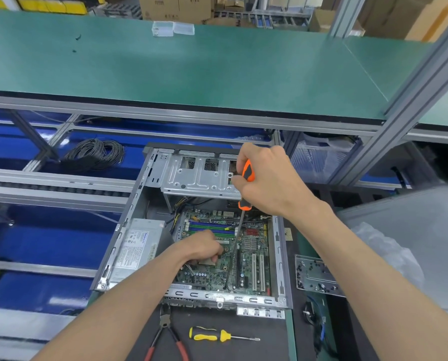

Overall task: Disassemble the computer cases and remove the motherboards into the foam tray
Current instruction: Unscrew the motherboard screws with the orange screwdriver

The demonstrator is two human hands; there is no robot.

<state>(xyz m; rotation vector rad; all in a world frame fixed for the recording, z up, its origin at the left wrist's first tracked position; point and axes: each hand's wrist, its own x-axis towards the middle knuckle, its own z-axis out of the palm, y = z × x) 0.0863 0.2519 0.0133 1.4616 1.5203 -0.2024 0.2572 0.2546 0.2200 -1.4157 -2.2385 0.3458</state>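
An open grey computer case [280, 256] lies flat in front of me with its green motherboard [251, 256] inside. A silver power supply [137, 246] fills the case's left side, and a metal drive cage [191, 175] spans the far end. My right hand [267, 178] grips an orange-and-black screwdriver [247, 170], held nearly upright, its long shaft reaching down to the board's near edge. My left hand [204, 247] rests curled on the board's middle, fingers down on it; what they pinch is hidden.
A yellow screwdriver [217, 336] and red-handled cutters [165, 334] lie on the black mat before the case. A clear tray of screws [314, 276] sits to the right, a coil of black cable [95, 153] at the left. A green shelf [191, 69] overhangs beyond.
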